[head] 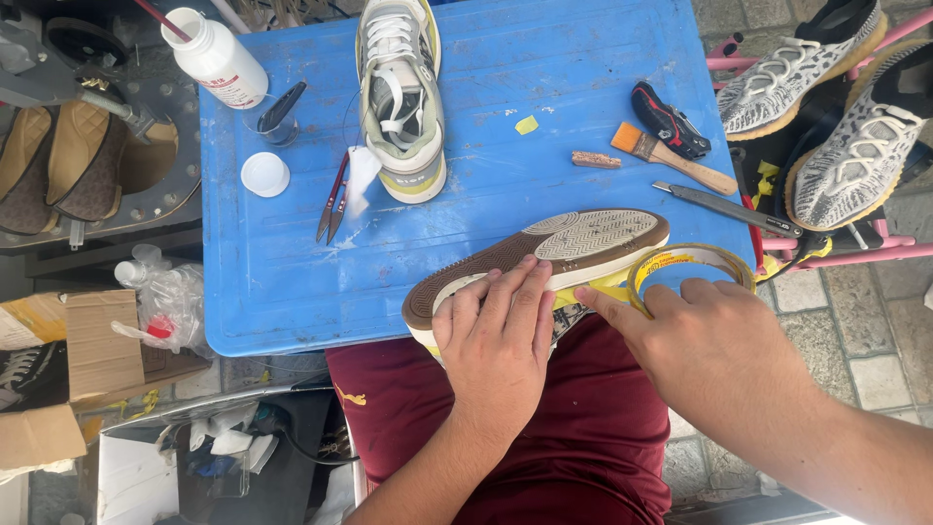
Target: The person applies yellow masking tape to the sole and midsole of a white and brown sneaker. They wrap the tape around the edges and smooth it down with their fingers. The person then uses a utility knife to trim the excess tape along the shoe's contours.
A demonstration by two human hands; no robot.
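Two hands work at the desk's six o'clock edge: my left hand lies flat, fingers spread, pinning the upturned sneaker; my right hand pinches the yellow tape roll just right of it. I judge the shoe light, its sole stiff and grippy; hold the sidewall.

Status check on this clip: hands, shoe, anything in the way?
Left hand flat on upturned brown-soled sneaker. Right hand holds yellow tape roll, pressing tape along sole edge. Nothing blocking.
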